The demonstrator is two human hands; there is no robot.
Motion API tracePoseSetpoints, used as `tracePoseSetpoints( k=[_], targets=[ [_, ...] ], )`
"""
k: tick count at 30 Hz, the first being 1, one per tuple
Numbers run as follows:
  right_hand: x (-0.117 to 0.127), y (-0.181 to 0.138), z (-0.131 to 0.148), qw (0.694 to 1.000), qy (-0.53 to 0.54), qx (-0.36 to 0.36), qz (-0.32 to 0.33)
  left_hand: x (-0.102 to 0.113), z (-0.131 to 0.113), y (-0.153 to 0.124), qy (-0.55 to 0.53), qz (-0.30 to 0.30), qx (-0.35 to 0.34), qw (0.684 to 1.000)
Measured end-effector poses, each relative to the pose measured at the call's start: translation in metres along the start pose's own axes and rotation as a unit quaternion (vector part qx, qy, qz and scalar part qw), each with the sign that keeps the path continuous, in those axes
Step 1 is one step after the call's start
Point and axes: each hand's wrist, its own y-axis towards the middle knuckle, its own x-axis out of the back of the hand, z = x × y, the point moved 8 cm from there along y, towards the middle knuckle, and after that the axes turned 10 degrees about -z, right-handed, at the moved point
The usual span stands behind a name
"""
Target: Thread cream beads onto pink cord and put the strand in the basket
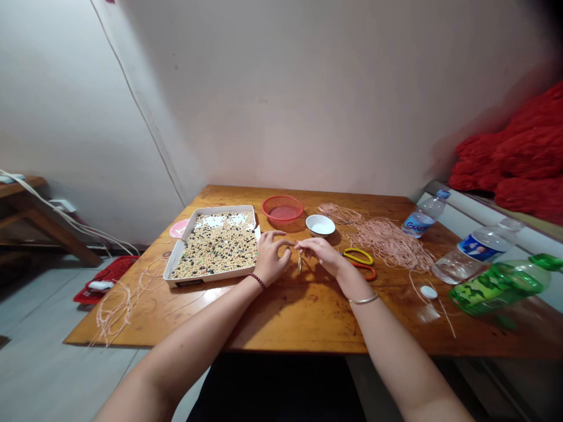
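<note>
My left hand (270, 258) is over the table, just right of a white tray (190, 282) filled with small beads (215, 249), mostly cream with dark ones mixed in. Its index finger reaches across to the fingertips of my right hand (324, 254). The thumb curls in below; whatever lies between these fingers is too small to make out. Pinched in my right hand is a short string of pale beads (299, 264), which hangs down between both hands. Scissors (358, 256) with one yellow and one orange handle lie beside my right wrist, partly behind it.
Behind the hands stand a red plastic basket (282, 215) and a white bowl (320, 225). A heap of pink cord (387, 240) spreads rightward. Bottles, one a green bottle (501, 287), line the right side. Loose cord (115, 308) trails over the left front edge.
</note>
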Motion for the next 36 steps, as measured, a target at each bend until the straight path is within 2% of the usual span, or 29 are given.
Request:
tracePoseSetpoints(
  k=[9, 18, 26, 29, 30, 32, 34, 36],
  targets=[
    [-0.004, -0.003, 0.002, 1.000, -0.013, -0.001, 0.012, -0.003, -0.007, 0.000, -0.052, -0.001, -0.040, 0.998],
    [0.002, -0.001, 0.008, 0.999, 0.011, 0.014, -0.035, -0.003, -0.004, 0.001, -0.122, -0.013, -0.006, 0.992],
    [0.015, 0.006, 0.004, 0.994, 0.039, 0.030, -0.099, 0.015, 0.007, -0.001, -0.148, -0.118, 0.051, 0.981],
    [0.020, 0.007, 0.003, 0.991, 0.040, 0.029, -0.126, 0.026, 0.007, -0.005, -0.151, -0.161, 0.051, 0.974],
    [0.021, 0.008, 0.003, 0.990, 0.039, 0.030, -0.132, 0.029, 0.004, -0.006, -0.148, -0.171, 0.035, 0.973],
    [0.022, 0.008, 0.004, 0.989, 0.037, 0.033, -0.139, 0.033, -0.011, -0.009, -0.142, -0.159, -0.040, 0.976],
    [0.022, 0.009, 0.003, 0.988, 0.040, 0.031, -0.143, 0.029, -0.033, -0.012, -0.134, -0.094, -0.148, 0.975],
    [0.023, 0.009, 0.002, 0.987, 0.047, 0.027, -0.148, 0.017, -0.052, -0.020, -0.112, 0.009, -0.243, 0.963]
  ],
)
